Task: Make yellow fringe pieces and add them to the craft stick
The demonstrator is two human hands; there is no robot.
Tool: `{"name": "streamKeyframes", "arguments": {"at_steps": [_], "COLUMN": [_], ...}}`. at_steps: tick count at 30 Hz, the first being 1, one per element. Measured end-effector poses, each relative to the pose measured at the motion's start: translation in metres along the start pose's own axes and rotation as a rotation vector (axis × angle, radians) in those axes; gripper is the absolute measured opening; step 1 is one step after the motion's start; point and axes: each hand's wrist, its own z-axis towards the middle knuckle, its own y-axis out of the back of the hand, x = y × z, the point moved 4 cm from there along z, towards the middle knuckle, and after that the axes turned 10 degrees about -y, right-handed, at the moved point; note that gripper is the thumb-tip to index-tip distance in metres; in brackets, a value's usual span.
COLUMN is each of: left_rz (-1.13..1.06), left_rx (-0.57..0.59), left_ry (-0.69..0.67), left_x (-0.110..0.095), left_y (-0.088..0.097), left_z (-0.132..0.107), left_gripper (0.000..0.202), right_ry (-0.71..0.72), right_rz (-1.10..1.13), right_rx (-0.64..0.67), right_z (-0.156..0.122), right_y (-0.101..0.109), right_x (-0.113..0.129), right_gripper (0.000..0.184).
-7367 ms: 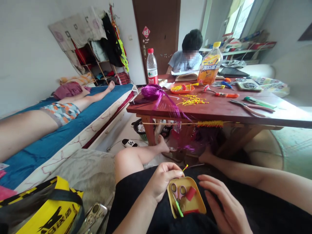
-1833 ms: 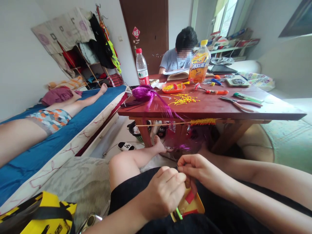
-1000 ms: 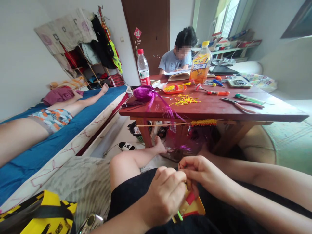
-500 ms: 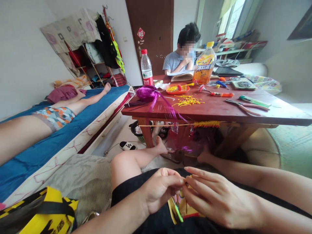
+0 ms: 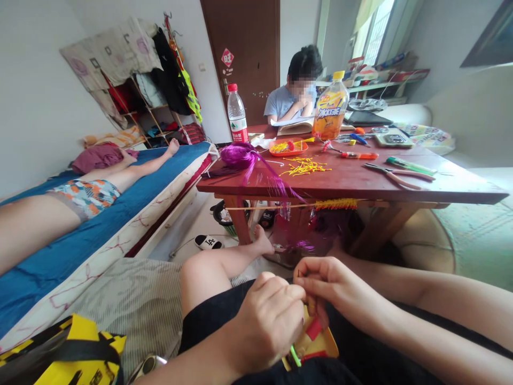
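Over my lap, my left hand (image 5: 269, 321) is closed with its back toward me and its fingers curled. My right hand (image 5: 340, 291) meets it at the fingertips, thumb and forefinger pinched together. Whatever lies between the fingers is too small or hidden to name. Just below the hands, a shallow yellow tray (image 5: 331, 348) rests on my dark shorts, partly covered by my left hand. A bright green stick (image 5: 295, 356) and a red piece (image 5: 314, 328) show at the tray, close under my fingers.
A red-brown table (image 5: 256, 184) stands ahead with purple strands (image 5: 244, 158), yellow red-tipped stems (image 5: 306, 167), pliers (image 5: 395, 174), a water bottle (image 5: 237, 115) and a tea bottle (image 5: 331, 109). Behind it sits a person (image 5: 286, 104) with a book. Another person's legs (image 5: 86, 195) lie on the bed at left.
My left hand has rolled over from a pinch to a curled grip with its back up. My right hand's stretched fingers have curled into a pinch. The view has shifted slightly.
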Motion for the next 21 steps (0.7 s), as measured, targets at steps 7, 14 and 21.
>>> {"name": "streamKeyframes", "arguments": {"at_steps": [7, 14, 21], "left_rz": [-1.318, -1.119, 0.073], "left_rx": [-0.107, -0.114, -0.047], "left_ry": [1.228, 1.011, -0.091], "left_x": [0.024, 0.022, -0.008], "left_y": [-0.032, -0.029, 0.003], "left_z": [-0.015, -0.011, -0.003], "left_gripper": [0.012, 0.009, 0.013], "right_ry": [1.178, 0.894, -0.027], "right_rz": [-1.214, -0.941, 0.136], "right_rx": [-0.285, -0.256, 0.063], "right_z": [-0.048, -0.038, 0.002], "right_y": [-0.012, -0.007, -0.004], "right_x": [0.023, 0.017, -0.007], "right_gripper": [0.026, 0.036, 0.030]}}
